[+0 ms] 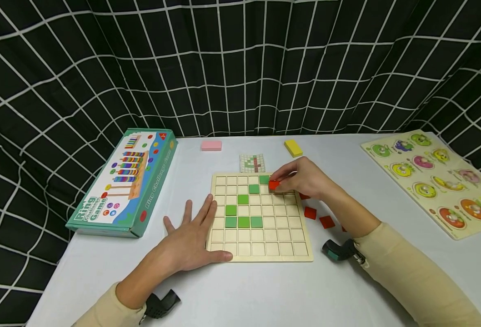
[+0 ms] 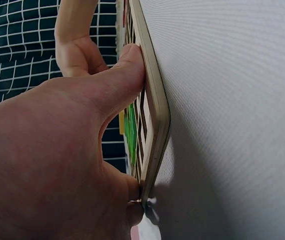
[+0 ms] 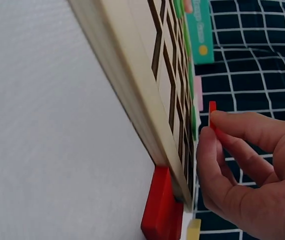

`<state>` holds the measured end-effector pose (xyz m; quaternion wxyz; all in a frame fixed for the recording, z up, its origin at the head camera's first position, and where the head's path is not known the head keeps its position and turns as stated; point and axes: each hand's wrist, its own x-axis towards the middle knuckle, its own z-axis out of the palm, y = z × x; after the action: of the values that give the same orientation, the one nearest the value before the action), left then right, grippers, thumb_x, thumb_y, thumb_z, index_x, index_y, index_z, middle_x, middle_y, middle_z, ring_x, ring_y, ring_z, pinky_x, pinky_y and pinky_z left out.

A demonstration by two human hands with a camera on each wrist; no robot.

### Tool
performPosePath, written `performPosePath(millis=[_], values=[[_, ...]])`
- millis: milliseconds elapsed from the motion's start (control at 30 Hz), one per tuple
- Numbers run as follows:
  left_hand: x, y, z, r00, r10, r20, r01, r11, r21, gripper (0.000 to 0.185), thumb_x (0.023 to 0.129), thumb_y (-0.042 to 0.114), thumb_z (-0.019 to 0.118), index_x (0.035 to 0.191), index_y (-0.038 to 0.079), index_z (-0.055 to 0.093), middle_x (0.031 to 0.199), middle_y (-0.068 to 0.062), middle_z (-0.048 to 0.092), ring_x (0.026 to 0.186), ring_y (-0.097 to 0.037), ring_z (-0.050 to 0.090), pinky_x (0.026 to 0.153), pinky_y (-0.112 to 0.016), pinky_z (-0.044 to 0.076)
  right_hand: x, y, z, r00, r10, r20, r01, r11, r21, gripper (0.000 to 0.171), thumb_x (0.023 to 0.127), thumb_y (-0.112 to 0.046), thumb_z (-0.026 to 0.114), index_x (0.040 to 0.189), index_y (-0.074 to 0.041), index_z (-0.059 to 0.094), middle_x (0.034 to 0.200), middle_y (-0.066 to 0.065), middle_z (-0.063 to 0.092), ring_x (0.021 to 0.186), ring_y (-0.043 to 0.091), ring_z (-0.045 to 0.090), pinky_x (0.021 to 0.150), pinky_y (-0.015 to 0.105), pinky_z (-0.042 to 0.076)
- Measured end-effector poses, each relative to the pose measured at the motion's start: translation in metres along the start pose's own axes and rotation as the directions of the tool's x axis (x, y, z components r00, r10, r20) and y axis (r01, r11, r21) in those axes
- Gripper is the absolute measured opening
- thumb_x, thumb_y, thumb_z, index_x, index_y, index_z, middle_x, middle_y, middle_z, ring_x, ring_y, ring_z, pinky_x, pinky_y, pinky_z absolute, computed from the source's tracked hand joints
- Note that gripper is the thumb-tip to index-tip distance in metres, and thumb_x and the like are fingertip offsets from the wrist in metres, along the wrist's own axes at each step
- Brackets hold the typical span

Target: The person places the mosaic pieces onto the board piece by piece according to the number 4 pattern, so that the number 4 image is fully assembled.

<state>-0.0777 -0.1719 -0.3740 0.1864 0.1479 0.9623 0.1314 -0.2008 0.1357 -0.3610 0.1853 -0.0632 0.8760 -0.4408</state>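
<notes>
A wooden grid board (image 1: 258,236) lies on the white table, with several green square tiles (image 1: 243,199) set in its cells in a bent line. My right hand (image 1: 302,178) pinches a red square tile (image 1: 273,185) between thumb and fingertips over the board's top right cells. In the right wrist view that red tile (image 3: 212,114) stands on edge in the pinch, above the grid. My left hand (image 1: 189,240) rests spread at the board's left edge, thumb on the near left corner. The left wrist view shows the thumb (image 2: 125,75) pressing on the rim.
Loose red tiles (image 1: 310,212) lie right of the board. Behind it is a small pattern card (image 1: 252,163), with a pink block (image 1: 211,146) and a yellow block (image 1: 293,148) further back. A ring game box (image 1: 122,181) stands left; a fruit puzzle board (image 1: 437,181) lies right.
</notes>
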Motion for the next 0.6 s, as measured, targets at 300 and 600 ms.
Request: performPosePath(millis=[300, 600], values=[[0.0, 0.0, 0.0, 1.0, -0.001, 0.003, 0.001, 1.0, -0.006, 0.124, 0.081, 0.077, 0.07, 0.169, 0.013, 0.009, 0.177, 0.002, -0.005, 0.159, -0.052, -0.002, 0.1, -0.094, 0.007, 0.006, -0.008, 0.01, 1.0, -0.003, 0.016, 0.004, 0.998, -0.058, 0.026, 0.083, -0.008, 0.084, 0.11, -0.009, 0.082, 0.11, 0.012, 0.074, 0.1, 0.025, 0.06, 0.082, 0.031, 0.05], [0.0, -0.001, 0.001, 1.0, -0.004, 0.007, 0.004, 1.0, -0.003, 0.124, 0.081, 0.078, 0.069, 0.169, 0.014, 0.009, 0.177, 0.003, -0.005, 0.159, -0.052, -0.002, 0.1, -0.094, 0.007, 0.008, -0.013, 0.015, 1.0, 0.0, 0.015, 0.001, 0.996, -0.091, 0.028, 0.081, -0.003, 0.084, 0.109, -0.007, 0.082, 0.107, 0.012, 0.074, 0.095, 0.024, 0.06, 0.079, 0.03, 0.05]])
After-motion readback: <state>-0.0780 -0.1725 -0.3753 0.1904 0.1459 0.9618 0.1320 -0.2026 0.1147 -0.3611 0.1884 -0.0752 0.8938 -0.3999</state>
